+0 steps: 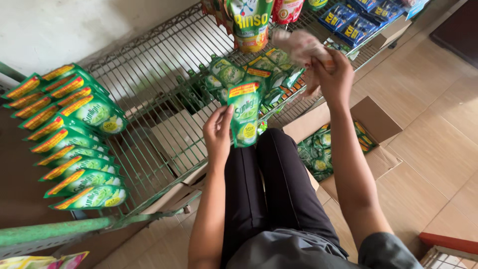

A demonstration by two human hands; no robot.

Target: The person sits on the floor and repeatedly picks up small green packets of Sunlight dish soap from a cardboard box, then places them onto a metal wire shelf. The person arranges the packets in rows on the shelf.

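Note:
My left hand (pixel 218 130) holds a green soap pouch (pixel 245 115) upright by its left edge, just in front of the green wire shelf (pixel 149 84). My right hand (pixel 332 74) is raised higher to the right and grips a crumpled pale pink cloth (pixel 298 46), which is blurred. Behind the held pouch a loose heap of similar green pouches (pixel 259 74) lies on the shelf. A neat row of several green pouches (pixel 74 139) stands at the shelf's left end.
An open cardboard box (pixel 371 124) with more green pouches sits on the tiled floor by my right arm. Another flattened box (pixel 177 134) lies under the shelf. Taller pouches (pixel 251 25) and blue packets (pixel 353 22) stand at the shelf's far end. My knees are below the shelf edge.

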